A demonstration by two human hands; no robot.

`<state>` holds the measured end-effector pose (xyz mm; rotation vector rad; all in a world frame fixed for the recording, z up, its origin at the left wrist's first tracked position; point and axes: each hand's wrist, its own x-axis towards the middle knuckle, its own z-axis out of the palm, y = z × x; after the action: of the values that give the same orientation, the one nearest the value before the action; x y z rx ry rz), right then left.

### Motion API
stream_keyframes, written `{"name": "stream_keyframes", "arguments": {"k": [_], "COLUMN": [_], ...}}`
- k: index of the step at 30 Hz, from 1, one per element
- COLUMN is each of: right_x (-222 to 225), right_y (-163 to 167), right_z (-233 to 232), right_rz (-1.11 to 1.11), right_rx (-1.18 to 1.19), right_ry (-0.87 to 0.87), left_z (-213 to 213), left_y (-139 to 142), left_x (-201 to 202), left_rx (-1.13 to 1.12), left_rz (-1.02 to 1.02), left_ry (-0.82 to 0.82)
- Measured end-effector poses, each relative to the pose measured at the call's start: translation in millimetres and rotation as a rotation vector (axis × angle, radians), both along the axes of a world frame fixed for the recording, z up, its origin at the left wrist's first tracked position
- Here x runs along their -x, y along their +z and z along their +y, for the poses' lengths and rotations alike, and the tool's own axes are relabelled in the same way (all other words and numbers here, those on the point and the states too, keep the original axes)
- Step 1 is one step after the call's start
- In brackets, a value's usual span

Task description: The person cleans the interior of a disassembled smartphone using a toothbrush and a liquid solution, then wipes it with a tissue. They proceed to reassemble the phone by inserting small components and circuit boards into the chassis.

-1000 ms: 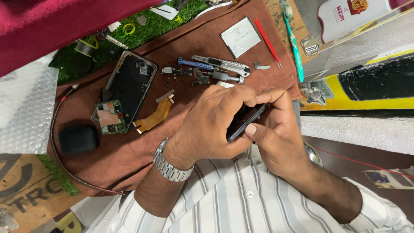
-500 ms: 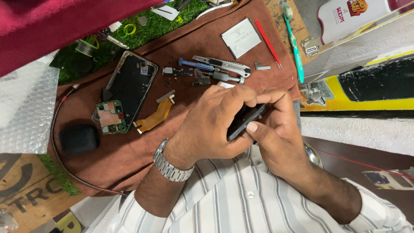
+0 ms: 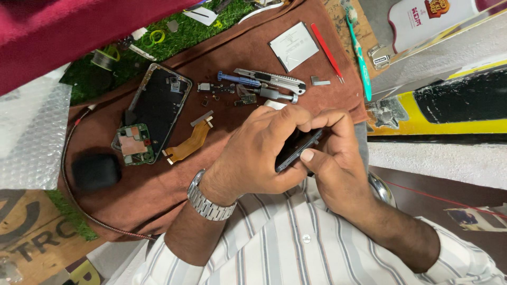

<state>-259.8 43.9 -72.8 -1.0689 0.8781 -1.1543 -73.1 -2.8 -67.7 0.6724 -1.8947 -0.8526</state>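
Both hands clamped on a slim black phone panel point(image 3: 297, 149), held edge-up just above the near-right part of the brown cloth mat point(image 3: 158, 195) on the counter. Left hand point(image 3: 259, 153), w/ a silver metal wristwatch point(image 3: 209, 199), wraps over the panel from the left; right hand point(image 3: 332, 163) grips its right end, thumb pressed along the near edge. Left on the mat: an opened black phone frame point(image 3: 158, 105) w/ a green circuit board point(image 3: 133, 145) at its near end, an orange flex ribbon point(image 3: 189, 146) just beside. Far of the hands: a blue-handled screwdriver point(image 3: 237, 80) next to a grey utility knife point(image 3: 272, 80), small loose parts around. Far right: a grey rectangular battery point(image 3: 293, 46), red tweezers point(image 3: 327, 53), teal toothbrush point(image 3: 358, 53). Near left: a black round pouch point(image 3: 96, 171).
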Motion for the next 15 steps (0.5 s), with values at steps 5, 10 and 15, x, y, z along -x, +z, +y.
{"name": "stream_keyframes", "arguments": {"k": [5,10,15], "right_x": [0.2,0.2,1.7], "right_y": [0.3,2.1,1.6], "right_z": [0.0,-0.3,0.3], "right_rz": [0.016,0.030,0.026], "right_rx": [0.007,0.029,0.018], "right_ry": [0.007,0.009,-0.004], "left_z": [-1.2,-0.3,0.1], "left_y": [-0.3,0.8,0.7], "left_x": [0.0,1.5,2.7], "left_rx": [-0.018,-0.003,0.050], "left_rz": [0.024,0.002,0.008], "left_ry": [-0.021,-0.011,0.001]}}
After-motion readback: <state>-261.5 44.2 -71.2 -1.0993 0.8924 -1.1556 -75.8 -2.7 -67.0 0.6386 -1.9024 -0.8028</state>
